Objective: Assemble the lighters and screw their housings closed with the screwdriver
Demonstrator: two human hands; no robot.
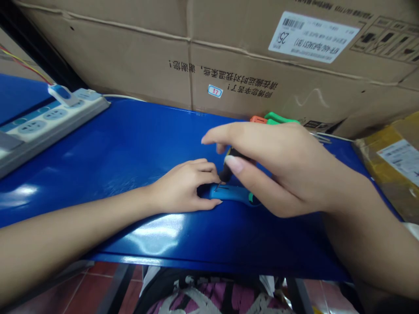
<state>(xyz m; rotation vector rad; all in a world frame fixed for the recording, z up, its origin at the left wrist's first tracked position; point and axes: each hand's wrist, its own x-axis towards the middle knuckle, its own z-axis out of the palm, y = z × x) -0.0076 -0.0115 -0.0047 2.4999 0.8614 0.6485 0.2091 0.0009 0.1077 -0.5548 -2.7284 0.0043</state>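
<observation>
A light-blue handheld piece (236,194) with a small green patch lies on the blue table. My left hand (193,185) is closed around its left end, pinning it between thumb and fingers. A screwdriver (225,172) with a dark handle stands tilted over the piece, its thin shaft touching the top surface. My right hand (275,161) grips the screwdriver's handle from above, thumb on the near side and index finger stretched out to the left. Part of the handle and the right end of the piece are hidden behind my right hand.
A white power strip (55,117) with a plug in it lies at the left. Large cardboard boxes (131,56) stand along the back. Behind my right hand lie green-handled (281,118) and orange (258,119) items. A taped carton (393,161) is at the right.
</observation>
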